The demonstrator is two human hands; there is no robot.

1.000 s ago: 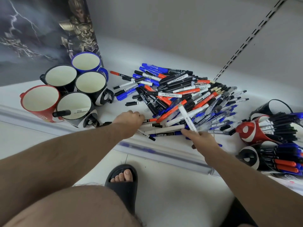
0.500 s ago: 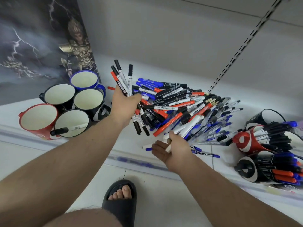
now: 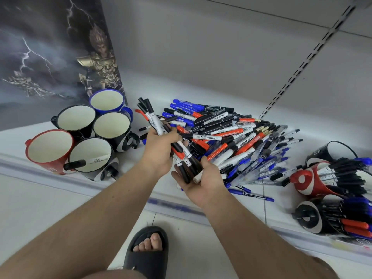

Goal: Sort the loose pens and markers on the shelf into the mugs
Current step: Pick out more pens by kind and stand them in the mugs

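Gripping: the left hand (image 3: 159,153) is closed around a bundle of markers (image 3: 161,129), with black caps pointing up and away and the lower ends coming out below the fist.
Right hand: the right hand (image 3: 198,180) lies palm up just under the bundle, fingers curled a little around its lower ends, so both hands hold the same markers.
Pile: a big heap of loose pens and markers (image 3: 231,137) in black, blue and red lies on the white shelf (image 3: 201,91), just beside and behind the hands.
Stray pen: one blue pen (image 3: 251,195) lies alone near the front edge of the shelf, to the right of the right hand.
Upright mugs: five mugs stand close together at the left; the blue mug (image 3: 106,101) is at the back, the red mug (image 3: 49,150) at the front left.
Front black mug: the black mug (image 3: 91,156) beside the red one has a single marker (image 3: 86,162) lying across its rim.
Filled mugs: at the right, a red mug on its side (image 3: 308,181) and a black mug on its side (image 3: 314,216) are full of pens.
Floor: a foot in a black sandal (image 3: 148,252) stands below the shelf.
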